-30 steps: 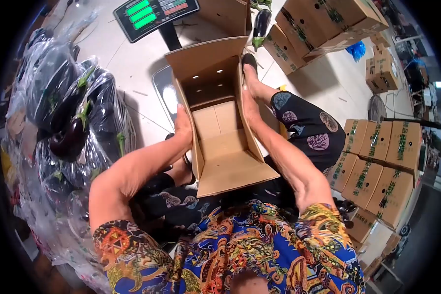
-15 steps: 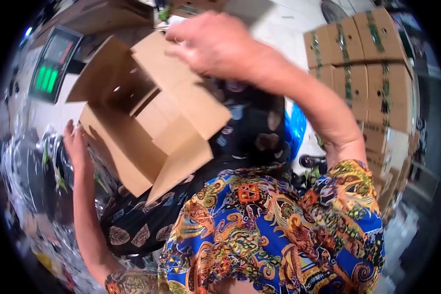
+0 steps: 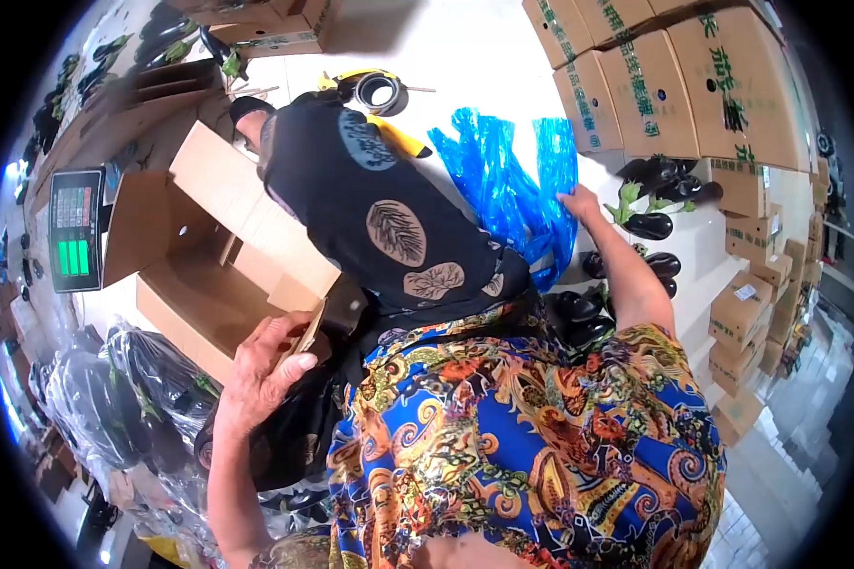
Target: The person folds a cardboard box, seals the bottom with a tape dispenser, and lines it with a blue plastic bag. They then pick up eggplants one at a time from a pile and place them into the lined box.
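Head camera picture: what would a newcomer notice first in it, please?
Probably the bright blue plastic bags on the pale floor, which the right hand touches at their right edge. Next, the open cardboard box at the left, its near flap gripped by the left hand. Dark eggplants lie beside the stacked printed cartons at the right.

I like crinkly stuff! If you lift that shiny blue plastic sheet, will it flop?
Probably floppy: the shiny blue plastic sheet lies in loose folds on the floor. It looks thin and see-through, so likely light. The right hand touches its edge; its glossy surface may slip.
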Demonstrator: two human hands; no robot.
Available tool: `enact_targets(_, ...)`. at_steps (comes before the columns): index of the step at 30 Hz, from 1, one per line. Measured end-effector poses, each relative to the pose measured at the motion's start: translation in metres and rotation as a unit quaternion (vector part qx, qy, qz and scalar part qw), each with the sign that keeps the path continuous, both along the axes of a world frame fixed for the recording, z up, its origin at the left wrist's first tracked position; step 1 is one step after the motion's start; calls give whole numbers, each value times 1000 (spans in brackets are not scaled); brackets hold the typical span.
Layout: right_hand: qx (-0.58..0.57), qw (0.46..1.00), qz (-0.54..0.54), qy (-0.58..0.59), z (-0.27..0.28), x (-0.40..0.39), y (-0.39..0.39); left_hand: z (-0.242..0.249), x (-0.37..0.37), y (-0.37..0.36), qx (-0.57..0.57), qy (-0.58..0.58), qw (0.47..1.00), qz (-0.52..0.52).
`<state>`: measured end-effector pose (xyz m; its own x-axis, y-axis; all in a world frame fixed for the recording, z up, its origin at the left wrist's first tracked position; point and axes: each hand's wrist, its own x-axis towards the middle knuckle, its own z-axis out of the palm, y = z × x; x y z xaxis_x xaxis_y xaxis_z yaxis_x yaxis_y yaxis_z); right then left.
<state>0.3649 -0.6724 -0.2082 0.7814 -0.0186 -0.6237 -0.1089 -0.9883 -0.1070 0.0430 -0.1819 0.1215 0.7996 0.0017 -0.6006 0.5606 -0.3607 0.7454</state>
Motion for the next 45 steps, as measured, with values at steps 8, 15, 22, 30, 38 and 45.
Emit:
enact_targets(8, -36, 994, -17, -106, -63, -69, -22, -5, -9, -20, -18, -11, 992, 128)
enact_targets(15, -53, 990, -34, -124, -79, -68, -54, -7, -13, -20, -3, -24, 991, 134)
enact_targets(22, 244, 951, -124, -143, -149, -42, -106, -9, -12, -18, 7, -41, 989, 139)
enact_targets(30, 616, 622, -462, 143, 143, -20, 105, -1, 21, -49, 75, -277, 948, 140)
enact_targets(38, 774, 513, -160, 336, 336, -62, 253, -21, 106, -116, -148, -328, 910, 206)
enact_targets(45, 847, 457, -63, 263, 403, -34, 323, -11, 95, -62, -38, -344, 923, 166)
